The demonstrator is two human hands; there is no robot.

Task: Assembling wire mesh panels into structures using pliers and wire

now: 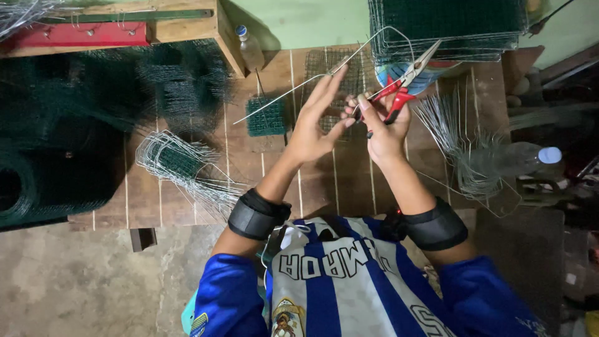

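Observation:
My right hand (382, 128) grips red-handled pliers (405, 84), their jaws pointing up and right toward a stack of green mesh panels (446, 28). A long bent steel wire (293, 90) runs from the lower left up past my fingertips and loops near the pliers. My left hand (315, 122) has its fingers stretched out and touches the wire at the fingertips. Both hands hover over a wooden workbench (281, 181). Below them lies a small green mesh piece (267, 117).
Rolls of green wire mesh (56, 156) fill the left side. A bundle of bent wire pieces (178, 163) lies on the bench's left, loose cut wires (462, 150) on the right. A plastic bottle (249, 50) stands at the back, another bottle (530, 157) lies right.

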